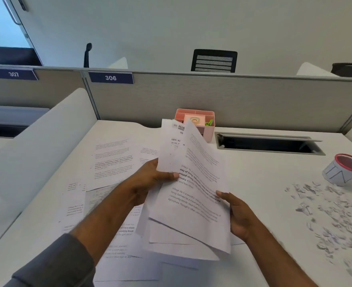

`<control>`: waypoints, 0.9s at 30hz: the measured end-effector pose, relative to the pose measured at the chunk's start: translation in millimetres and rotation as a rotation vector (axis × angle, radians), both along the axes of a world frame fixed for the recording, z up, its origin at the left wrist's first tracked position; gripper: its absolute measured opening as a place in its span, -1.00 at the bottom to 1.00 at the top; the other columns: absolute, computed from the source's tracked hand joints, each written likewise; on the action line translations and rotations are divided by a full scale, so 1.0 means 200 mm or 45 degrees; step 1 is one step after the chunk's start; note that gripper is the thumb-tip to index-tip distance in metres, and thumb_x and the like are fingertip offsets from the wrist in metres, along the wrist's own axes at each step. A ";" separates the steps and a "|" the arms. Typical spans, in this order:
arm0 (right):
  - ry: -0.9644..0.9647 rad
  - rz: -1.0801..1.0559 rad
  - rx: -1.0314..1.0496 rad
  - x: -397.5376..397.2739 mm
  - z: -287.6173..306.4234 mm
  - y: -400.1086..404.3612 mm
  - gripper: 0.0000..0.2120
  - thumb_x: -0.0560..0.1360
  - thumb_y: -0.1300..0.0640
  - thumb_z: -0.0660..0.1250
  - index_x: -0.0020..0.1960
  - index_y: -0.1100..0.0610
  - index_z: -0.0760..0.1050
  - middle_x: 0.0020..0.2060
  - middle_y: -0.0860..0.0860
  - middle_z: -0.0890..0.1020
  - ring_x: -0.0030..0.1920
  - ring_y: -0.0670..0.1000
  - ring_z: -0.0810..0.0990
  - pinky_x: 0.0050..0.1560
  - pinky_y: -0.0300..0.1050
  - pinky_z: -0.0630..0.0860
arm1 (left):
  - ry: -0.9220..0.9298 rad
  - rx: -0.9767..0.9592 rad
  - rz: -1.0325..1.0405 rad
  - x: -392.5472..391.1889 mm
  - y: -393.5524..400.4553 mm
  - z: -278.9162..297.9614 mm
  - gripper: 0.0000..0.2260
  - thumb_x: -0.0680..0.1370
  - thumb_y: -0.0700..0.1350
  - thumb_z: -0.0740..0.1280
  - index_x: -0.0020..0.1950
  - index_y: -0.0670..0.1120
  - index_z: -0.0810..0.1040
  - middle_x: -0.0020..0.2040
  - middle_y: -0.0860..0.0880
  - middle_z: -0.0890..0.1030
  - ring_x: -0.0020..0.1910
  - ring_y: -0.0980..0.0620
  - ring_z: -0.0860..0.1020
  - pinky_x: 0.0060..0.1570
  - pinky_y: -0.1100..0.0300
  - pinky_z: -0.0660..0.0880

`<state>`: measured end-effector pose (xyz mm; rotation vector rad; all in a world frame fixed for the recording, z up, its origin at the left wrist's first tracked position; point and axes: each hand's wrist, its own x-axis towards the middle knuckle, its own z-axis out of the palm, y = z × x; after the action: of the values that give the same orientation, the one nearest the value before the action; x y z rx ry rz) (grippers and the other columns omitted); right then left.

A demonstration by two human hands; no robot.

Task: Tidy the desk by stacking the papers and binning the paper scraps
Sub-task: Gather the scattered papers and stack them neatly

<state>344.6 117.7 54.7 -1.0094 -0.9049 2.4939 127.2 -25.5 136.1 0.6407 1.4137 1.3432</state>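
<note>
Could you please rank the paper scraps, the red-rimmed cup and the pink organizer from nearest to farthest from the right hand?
From the right hand:
1. Paper scraps, scattered to its right.
2. Pink organizer, at the desk's back, behind the held papers.
3. Red-rimmed cup, far right; too close to the organizer to call.

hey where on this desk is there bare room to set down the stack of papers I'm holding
Bare desk lies right of the held stack, between the cable slot behind and the paper scraps further right. A smaller patch sits ahead of the pink organizer. The left side is crowded with loose sheets; the far right with scraps and the small bin.
</note>
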 end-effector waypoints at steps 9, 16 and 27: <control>0.184 0.042 -0.078 -0.05 0.04 0.02 -0.52 0.46 0.21 0.38 0.36 0.25 0.46 0.31 0.23 0.53 0.30 0.23 0.51 0.34 0.21 0.43 | -0.055 0.034 -0.212 -0.04 -0.01 0.07 -0.58 0.42 -0.24 0.45 0.27 -0.12 0.53 0.20 -0.21 0.66 0.13 -0.24 0.65 -0.03 -0.05 0.64; 0.061 0.014 0.594 -0.05 0.20 0.14 -0.54 0.38 0.38 0.39 0.27 0.21 0.49 0.15 0.17 0.66 0.12 0.20 0.65 0.03 0.06 0.64 | 0.132 -0.024 0.063 -0.10 0.03 0.07 -0.73 0.58 -0.13 0.38 0.27 -0.12 0.59 0.16 -0.12 0.69 0.07 -0.14 0.70 0.01 -0.04 0.66; 0.048 -0.265 1.228 -0.06 0.42 0.15 -0.78 0.47 0.33 0.41 -0.05 0.01 0.64 -0.08 -0.05 0.73 -0.15 0.04 0.69 -0.22 -0.15 0.65 | 0.398 0.255 0.312 -0.06 0.10 0.08 -0.77 0.57 -0.29 0.37 0.16 -0.03 0.64 0.09 -0.05 0.71 0.07 -0.09 0.68 0.14 -0.18 0.59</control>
<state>332.5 148.4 138.4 -0.6501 -1.6321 1.5524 115.4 -5.5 151.8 0.8596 1.6612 1.6461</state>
